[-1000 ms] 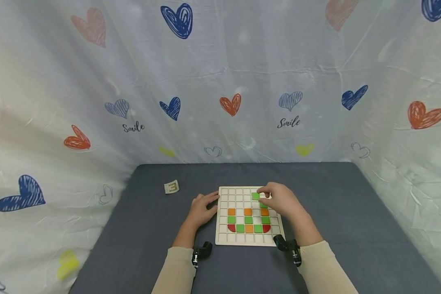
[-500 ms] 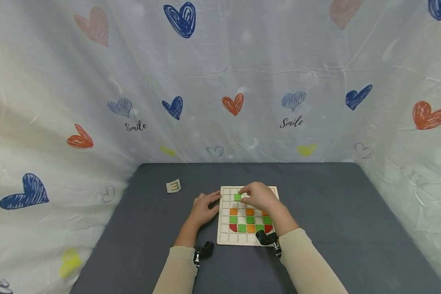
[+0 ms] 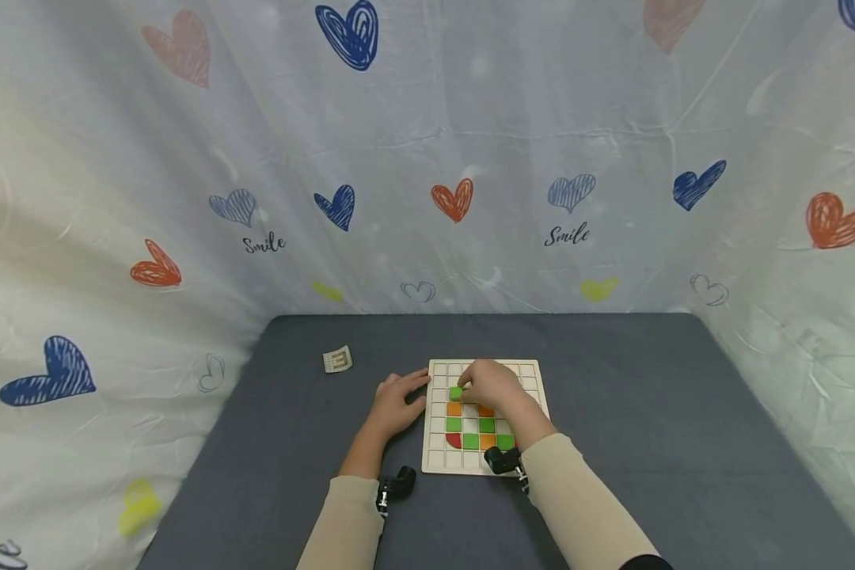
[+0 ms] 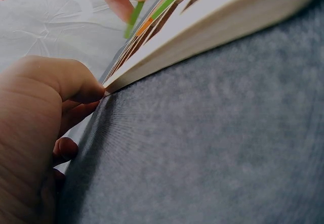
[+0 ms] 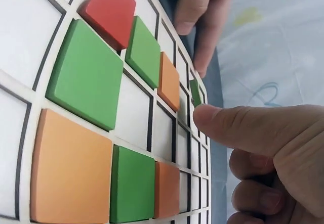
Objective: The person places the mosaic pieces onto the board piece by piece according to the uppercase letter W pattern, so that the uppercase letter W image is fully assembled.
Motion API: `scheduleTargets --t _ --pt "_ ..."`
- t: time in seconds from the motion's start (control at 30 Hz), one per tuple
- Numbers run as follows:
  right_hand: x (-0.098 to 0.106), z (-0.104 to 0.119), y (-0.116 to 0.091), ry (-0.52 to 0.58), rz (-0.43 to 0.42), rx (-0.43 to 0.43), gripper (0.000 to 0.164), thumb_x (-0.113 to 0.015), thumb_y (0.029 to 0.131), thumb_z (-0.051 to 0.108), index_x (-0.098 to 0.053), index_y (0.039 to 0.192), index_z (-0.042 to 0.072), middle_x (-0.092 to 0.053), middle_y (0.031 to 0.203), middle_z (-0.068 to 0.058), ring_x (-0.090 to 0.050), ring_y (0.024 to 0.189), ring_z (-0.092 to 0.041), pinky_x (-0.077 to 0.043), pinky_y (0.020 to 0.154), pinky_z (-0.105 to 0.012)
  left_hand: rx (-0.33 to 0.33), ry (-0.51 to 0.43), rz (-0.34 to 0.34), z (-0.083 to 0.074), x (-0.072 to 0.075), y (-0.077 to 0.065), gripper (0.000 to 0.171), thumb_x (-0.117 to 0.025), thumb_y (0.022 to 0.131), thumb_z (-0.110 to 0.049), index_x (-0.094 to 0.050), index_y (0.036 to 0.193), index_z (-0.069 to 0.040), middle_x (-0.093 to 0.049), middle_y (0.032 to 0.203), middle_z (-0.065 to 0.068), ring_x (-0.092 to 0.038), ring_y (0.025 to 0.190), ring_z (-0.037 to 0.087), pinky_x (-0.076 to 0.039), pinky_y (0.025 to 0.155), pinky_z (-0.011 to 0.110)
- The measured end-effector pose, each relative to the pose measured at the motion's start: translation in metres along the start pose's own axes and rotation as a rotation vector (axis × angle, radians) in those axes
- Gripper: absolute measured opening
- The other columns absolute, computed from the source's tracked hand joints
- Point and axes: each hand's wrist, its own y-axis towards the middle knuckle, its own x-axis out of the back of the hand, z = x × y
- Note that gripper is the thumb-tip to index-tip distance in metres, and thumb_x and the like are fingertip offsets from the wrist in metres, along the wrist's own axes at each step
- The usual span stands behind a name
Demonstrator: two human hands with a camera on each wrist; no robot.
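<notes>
A wooden grid board (image 3: 438, 461) lies on the table with green, orange and red tiles in several cells. My right hand (image 3: 497, 385) pinches a green square tile (image 3: 456, 393) over the board's left part, just beyond an orange tile (image 3: 454, 408). In the left wrist view that green tile (image 4: 134, 19) is tilted, its lower edge near the board. The right thumb (image 5: 212, 119) presses at its near side in the right wrist view. My left hand (image 3: 393, 405) rests at the board's left edge, thumb (image 4: 91, 86) touching the side. The right hand and forearm hide some tiles.
A small printed paper piece (image 3: 338, 359) lies on the dark grey table (image 3: 627, 396), beyond the left hand. A white curtain with hearts (image 3: 452, 198) hangs round the table's back and sides. Each wrist wears a black camera (image 3: 502, 459).
My right hand has carried the green tile leftward across the board, then nearer to me and down beside the left orange tile. The left hand stays at the board's edge.
</notes>
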Motion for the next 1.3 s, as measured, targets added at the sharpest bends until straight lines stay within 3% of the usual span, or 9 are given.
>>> scheduleTargets --t 0.43,0.9,1.17,1.3 --pt "-0.005 0.003 0.001 -0.017 0.003 -0.010 0.022 -0.079 0.091 0.026 -0.082 0.112 0.019 -0.075 0.112 0.000 -0.068 0.099 -0.019 -0.053 0.085 -0.039 -0.024 0.002 -0.001 0.004 -0.002 0.001 0.043 -0.066 0.097 -0.020 -0.066 0.140 -0.012 -0.057 0.149 -0.002 -0.052 0.098 0.020 -0.036 0.090 0.047" --pt "-0.007 -0.003 -0.005 0.025 -0.083 -0.067 0.022 -0.077 0.092 0.029 -0.081 0.112 0.020 -0.074 0.111 -0.002 -0.067 0.091 -0.021 -0.053 0.076 -0.039 -0.005 -0.003 0.002 0.003 -0.003 0.001 0.044 -0.066 0.097 -0.020 -0.066 0.140 -0.013 -0.057 0.148 -0.003 -0.050 0.095 0.019 -0.035 0.088 0.045" --pt "0.020 -0.042 -0.051 0.147 -0.252 -0.093 0.036 -0.073 0.096 0.033 -0.076 0.124 0.011 -0.059 0.076 -0.001 -0.048 0.064 -0.017 -0.037 0.056 -0.035 -0.007 -0.007 -0.003 0.001 -0.006 0.000 0.045 -0.065 0.096 -0.017 -0.066 0.141 -0.011 -0.057 0.149 -0.001 -0.051 0.100 0.020 -0.035 0.090 0.047" --pt "0.034 -0.064 -0.074 0.139 -0.354 -0.122 0.037 -0.073 0.096 0.031 -0.075 0.123 0.006 -0.050 0.073 -0.002 -0.041 0.060 -0.018 -0.032 0.054 -0.034 -0.002 -0.012 -0.009 0.001 -0.003 0.001 0.045 -0.064 0.097 -0.017 -0.065 0.141 -0.011 -0.057 0.149 0.000 -0.051 0.100 0.021 -0.034 0.091 0.047"
